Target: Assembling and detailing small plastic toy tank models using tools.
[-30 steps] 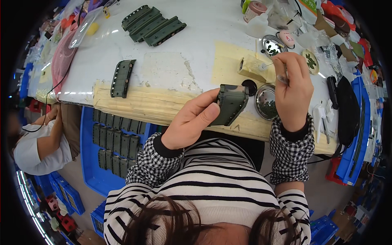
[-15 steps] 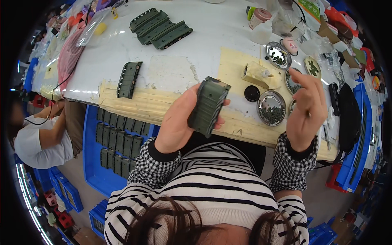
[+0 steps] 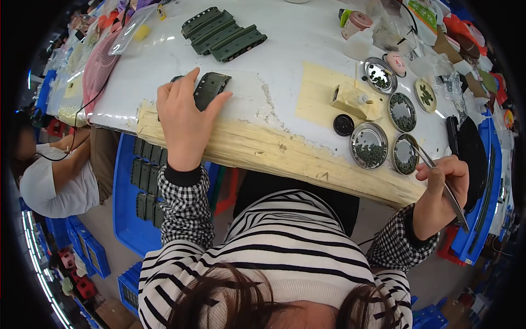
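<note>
On the table's near left, my left hand [image 3: 183, 120] has its fingers spread around a dark green molded plastic hull-like part [image 3: 212, 90]. The part lies between my thumb and forefinger, the thumb at its near edge. A second such part is mostly hidden behind my fingers. At the right, my right hand [image 3: 441, 192] grips metal tweezers [image 3: 450, 194]. The tips of the tweezers reach over a round metal dish [image 3: 395, 164] of small dark green pieces.
Several more dishes stand nearby, including a metal dish [image 3: 353, 155] and a pale one [image 3: 419, 104]. A tape-wrapped block [image 3: 356, 101] and black cap [image 3: 343, 125] sit beside them. Green parts [image 3: 224, 35] lie farther back. A blue crate [image 3: 123, 219] holds similar parts; a person [image 3: 60, 181] sits left.
My left hand has moved left and set the green part on the table beside the other one. My right hand has moved down and right and taken up the tweezers.
</note>
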`<state>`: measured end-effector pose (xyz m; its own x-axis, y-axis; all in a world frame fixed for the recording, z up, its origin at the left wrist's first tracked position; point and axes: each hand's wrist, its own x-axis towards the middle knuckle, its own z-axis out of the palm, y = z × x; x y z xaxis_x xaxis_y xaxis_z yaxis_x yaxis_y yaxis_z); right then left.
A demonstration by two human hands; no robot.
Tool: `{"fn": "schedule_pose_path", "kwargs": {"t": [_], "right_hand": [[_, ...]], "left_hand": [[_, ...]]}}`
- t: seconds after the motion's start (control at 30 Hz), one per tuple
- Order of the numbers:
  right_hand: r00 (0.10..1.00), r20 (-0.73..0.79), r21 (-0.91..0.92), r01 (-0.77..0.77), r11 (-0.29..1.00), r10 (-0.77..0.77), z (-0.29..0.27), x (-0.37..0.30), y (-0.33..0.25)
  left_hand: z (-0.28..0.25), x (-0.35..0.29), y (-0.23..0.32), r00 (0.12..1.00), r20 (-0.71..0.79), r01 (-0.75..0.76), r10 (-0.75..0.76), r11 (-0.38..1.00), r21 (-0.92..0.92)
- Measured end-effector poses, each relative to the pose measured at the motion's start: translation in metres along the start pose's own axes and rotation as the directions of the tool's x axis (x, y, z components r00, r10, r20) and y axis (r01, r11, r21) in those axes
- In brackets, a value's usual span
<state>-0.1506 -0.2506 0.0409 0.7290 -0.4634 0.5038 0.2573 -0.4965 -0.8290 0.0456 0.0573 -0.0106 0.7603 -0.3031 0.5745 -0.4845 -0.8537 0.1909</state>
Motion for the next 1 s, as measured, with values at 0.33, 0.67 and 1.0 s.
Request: {"fn": "schedule_pose_path", "kwargs": {"t": [0.33,0.67,1.0], "right_hand": [[0.997,0.047,-0.183,0.076,0.980,-0.068,0.002,-0.004,0.004],[0.949,0.249,-0.094,-0.177,0.980,0.195,0.018,-0.013,0.039],[0.972,0.225,-0.305,0.012,0.952,0.060,0.043,-0.007,0.059]], "left_hand": [[0.058,0.094,-0.019,0.892,0.168,-0.432,0.420,0.901,0.040],[-0.017,0.026,0.056,0.821,0.542,0.566,0.179,-0.131,-0.814],[-0.008,-0.036,0.103,0.568,0.798,0.759,0.200,-0.503,-0.414]]}}
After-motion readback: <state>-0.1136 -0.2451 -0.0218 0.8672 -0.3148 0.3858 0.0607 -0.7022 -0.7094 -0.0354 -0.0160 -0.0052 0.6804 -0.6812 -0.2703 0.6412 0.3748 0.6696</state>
